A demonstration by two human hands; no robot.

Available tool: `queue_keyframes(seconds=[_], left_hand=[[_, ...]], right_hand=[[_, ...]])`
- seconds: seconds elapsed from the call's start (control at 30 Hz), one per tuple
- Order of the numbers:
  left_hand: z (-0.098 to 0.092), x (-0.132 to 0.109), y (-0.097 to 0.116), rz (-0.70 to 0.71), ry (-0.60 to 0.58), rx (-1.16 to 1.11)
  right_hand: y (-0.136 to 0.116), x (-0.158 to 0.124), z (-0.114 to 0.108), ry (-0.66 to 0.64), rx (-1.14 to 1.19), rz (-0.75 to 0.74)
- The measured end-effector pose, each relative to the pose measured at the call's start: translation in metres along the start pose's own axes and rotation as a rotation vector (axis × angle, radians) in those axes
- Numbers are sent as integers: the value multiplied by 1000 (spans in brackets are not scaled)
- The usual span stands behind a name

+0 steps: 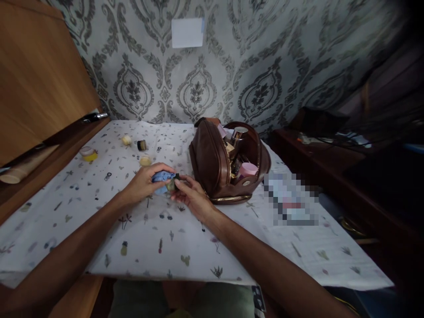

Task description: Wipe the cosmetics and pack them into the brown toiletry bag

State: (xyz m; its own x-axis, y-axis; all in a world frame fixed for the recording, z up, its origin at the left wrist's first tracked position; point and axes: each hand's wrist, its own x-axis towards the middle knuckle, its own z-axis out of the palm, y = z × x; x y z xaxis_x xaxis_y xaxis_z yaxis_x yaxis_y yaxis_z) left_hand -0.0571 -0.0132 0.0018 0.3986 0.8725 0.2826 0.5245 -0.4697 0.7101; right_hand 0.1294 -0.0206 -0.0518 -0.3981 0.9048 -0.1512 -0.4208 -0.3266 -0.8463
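My left hand (144, 182) is closed around a crumpled blue cloth (161, 178) just above the patterned tablecloth (139, 238). My right hand (192, 196) pinches a small dark-capped jar (172, 184) and holds it against the cloth. The two hands meet just left of an open brown leather toiletry bag (212, 161), which stands upright and is filled with bottles and a pink jar (248, 169).
Small jars lie on the cloth at the back left: a yellow one (88, 154), a cream one (126, 140), a dark one (141, 145) and a flat lid (145, 161). A wooden panel (36, 75) rises on the left. A dark wooden shelf (331, 168) runs along the right.
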Motion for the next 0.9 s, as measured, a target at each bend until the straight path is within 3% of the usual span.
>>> queue_keyframes(seconds=[0.2, 0.43, 0.6, 0.9], left_hand=[[7, 3, -10, 74, -68, -37], [7, 0, -10, -157, -162, -318], [11, 2, -13, -223, -200, -491], [15, 3, -21, -293, -215, -605]], right_hand=[[-1, 1, -1, -36, -10, -1], [3, 2, -3, -86, -106, -97], [5, 3, -5, -80, -324, -256], [5, -2, -10, 48, -765, -490]])
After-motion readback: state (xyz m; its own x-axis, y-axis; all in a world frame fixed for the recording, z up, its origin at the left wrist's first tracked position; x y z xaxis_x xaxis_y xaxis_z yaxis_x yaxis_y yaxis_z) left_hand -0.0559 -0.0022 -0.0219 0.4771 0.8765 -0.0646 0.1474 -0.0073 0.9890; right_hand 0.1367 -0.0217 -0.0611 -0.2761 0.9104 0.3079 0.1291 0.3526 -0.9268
